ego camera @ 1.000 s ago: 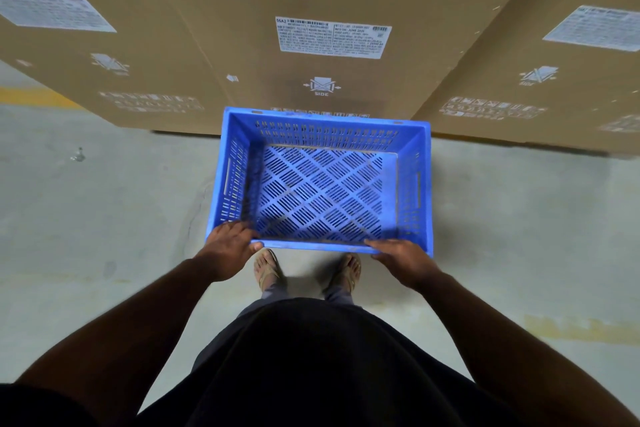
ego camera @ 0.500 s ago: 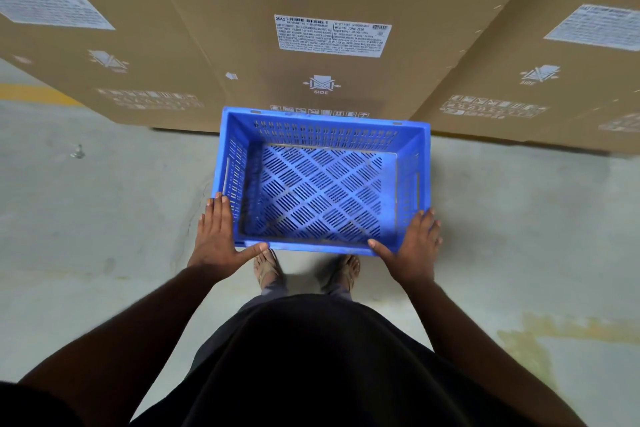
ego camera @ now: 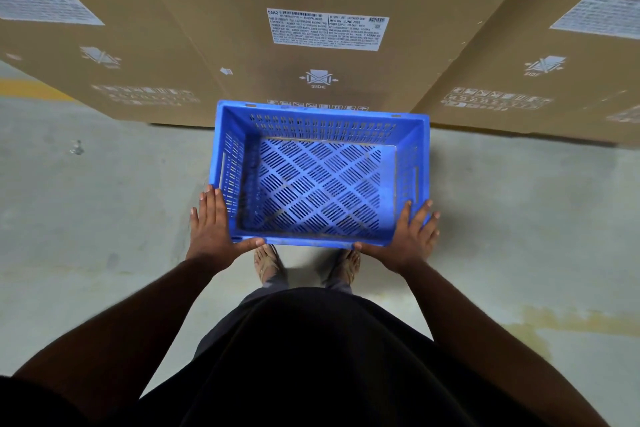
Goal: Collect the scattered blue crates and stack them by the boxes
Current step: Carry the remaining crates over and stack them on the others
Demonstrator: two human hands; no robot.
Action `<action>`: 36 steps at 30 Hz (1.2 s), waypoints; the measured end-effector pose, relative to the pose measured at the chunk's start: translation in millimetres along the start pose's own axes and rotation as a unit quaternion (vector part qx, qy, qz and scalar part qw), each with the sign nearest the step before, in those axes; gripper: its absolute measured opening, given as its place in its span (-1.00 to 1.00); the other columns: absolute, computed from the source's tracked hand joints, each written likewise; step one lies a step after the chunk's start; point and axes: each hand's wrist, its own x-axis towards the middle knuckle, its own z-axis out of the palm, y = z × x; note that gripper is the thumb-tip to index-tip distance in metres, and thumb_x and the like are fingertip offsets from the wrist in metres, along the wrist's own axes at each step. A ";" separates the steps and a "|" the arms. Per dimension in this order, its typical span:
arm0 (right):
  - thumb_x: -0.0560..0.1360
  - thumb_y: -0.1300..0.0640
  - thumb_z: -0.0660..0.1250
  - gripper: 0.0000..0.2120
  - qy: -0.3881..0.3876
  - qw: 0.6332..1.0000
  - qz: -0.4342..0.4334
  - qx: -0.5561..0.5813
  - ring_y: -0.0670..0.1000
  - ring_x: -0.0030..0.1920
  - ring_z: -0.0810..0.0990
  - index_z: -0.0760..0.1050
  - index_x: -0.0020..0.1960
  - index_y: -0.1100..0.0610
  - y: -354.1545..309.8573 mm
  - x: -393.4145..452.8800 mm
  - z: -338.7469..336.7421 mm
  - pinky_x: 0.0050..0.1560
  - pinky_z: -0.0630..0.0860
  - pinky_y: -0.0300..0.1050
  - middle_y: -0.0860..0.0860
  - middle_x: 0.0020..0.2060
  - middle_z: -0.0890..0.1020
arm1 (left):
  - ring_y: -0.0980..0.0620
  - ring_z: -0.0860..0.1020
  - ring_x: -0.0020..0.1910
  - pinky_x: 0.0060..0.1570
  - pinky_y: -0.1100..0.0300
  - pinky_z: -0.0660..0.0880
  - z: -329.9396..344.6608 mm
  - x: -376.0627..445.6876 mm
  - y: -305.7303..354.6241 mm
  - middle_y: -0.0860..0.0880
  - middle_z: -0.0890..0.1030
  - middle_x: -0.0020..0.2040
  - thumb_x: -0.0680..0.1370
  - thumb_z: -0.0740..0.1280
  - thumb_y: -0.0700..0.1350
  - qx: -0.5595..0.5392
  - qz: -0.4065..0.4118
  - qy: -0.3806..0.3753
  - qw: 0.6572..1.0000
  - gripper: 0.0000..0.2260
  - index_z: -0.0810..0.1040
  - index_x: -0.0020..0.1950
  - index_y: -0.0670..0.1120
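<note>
An empty blue slotted crate (ego camera: 320,184) is held upright in front of me, its far wall close to the large cardboard boxes (ego camera: 311,45). My left hand (ego camera: 211,222) lies flat against the crate's near-left corner, thumb under the front rim. My right hand (ego camera: 408,236) presses the near-right corner the same way. Both hands grip the crate from the sides. Whether its base touches the floor is hidden.
Tall brown cardboard boxes with white labels fill the whole back of the view. Grey concrete floor (ego camera: 104,218) spreads left and right. A small metal object (ego camera: 77,147) sits on the floor at left. My sandalled feet (ego camera: 304,263) stand just below the crate.
My hands have slid from the crate's front rim to its two near corners, fingers now flat along the side walls. The crate has barely shifted.
</note>
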 end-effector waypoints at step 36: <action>0.53 0.09 0.35 -0.69 0.000 0.857 -0.478 0.192 -0.03 0.28 0.54 0.60 0.26 0.09 -148.8 -97.0 55.1 0.36 0.39 -0.19 -0.03 0.25 0.63 | 0.08 0.52 0.34 0.30 0.23 0.38 6.1 -194.3 -5.9 0.09 0.54 0.37 0.59 0.33 0.10 -0.263 -0.076 0.078 0.959 -0.59 0.44 0.43 0.09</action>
